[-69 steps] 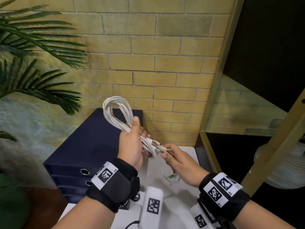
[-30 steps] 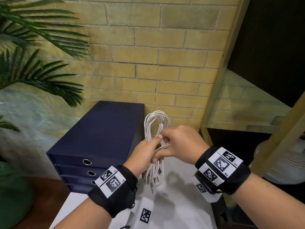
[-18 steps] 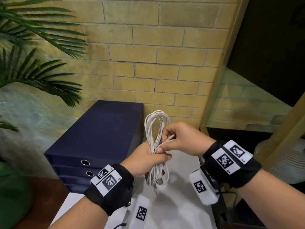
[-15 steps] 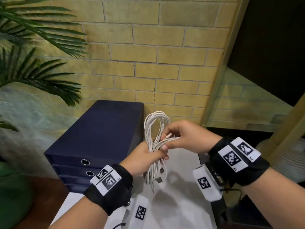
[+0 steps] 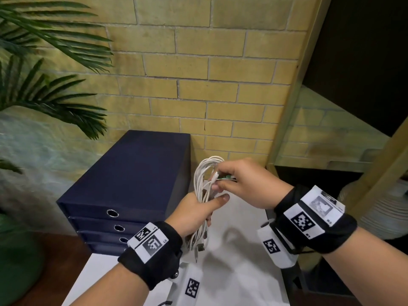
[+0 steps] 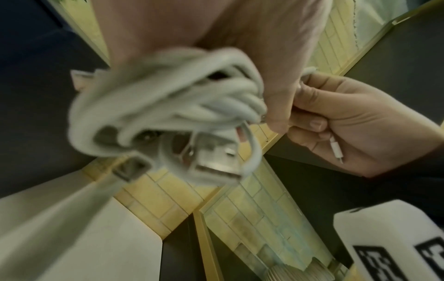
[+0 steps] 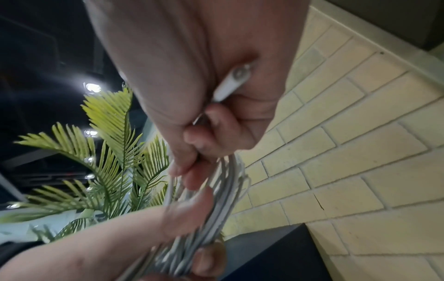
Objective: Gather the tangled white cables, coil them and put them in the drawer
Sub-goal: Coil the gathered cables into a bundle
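My left hand (image 5: 207, 208) grips a coiled bundle of white cables (image 5: 202, 184) round its middle and holds it upright over the white table (image 5: 238, 279). Loops stand above the fist; USB plugs (image 5: 199, 247) dangle below it. My right hand (image 5: 218, 180) pinches a loose cable end beside the upper loops, and its white connector (image 7: 230, 83) sticks out of the palm. In the left wrist view the blurred cables (image 6: 168, 106) fill the centre, with the right hand (image 6: 348, 121) beside them. The dark blue drawer unit (image 5: 132, 180) stands just left, its drawers closed.
A yellow brick wall (image 5: 220, 85) rises behind the table. Palm fronds (image 5: 55, 102) hang over the left side. On the right is a wooden shelf frame (image 5: 291, 102) with a stack of plates (image 5: 384, 208) low down. The drawers have ring pulls (image 5: 112, 213).
The bundle has come down from above the drawer unit to its right side. My right hand has brought the loose end across the bundle and up beside the upper loops.
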